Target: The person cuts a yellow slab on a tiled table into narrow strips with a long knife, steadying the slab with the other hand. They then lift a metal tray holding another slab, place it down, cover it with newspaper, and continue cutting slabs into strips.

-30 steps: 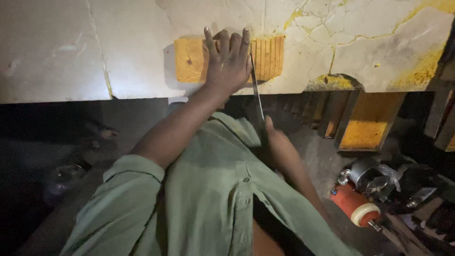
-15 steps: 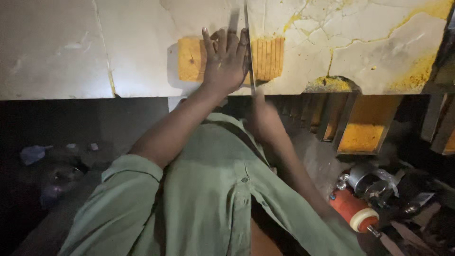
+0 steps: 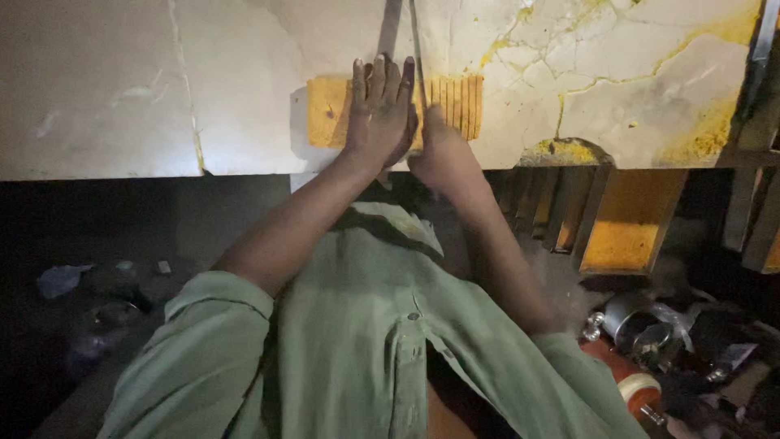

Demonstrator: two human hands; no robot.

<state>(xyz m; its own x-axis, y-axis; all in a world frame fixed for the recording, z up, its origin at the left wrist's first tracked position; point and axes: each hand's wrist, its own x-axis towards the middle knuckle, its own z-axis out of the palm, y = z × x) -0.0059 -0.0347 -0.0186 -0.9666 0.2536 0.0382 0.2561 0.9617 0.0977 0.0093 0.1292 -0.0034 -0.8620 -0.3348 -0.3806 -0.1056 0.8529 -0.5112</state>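
Pale stone slab point(image 3: 122, 89) serves as work surface, white-cream, with yellow stains and thin cracks toward right side. One long crack runs down left part. Front edge straight, dark space under it. Yellow block point(image 3: 329, 114) lies flat on slab near front edge; right part has parallel grooves. Left hand point(image 3: 380, 110) presses flat on block. Thin metal blade point(image 3: 417, 45) stands across slab at block, beside hand. Yellow residue point(image 3: 569, 152) sits at edge, right of block.

I see the left hand point(image 3: 380, 110) pressing flat on the yellow block point(image 3: 329, 122), which lies on the white marble slab point(image 3: 122, 81). The right hand point(image 3: 440, 150) grips a thin metal blade point(image 3: 416, 41) just beside it.
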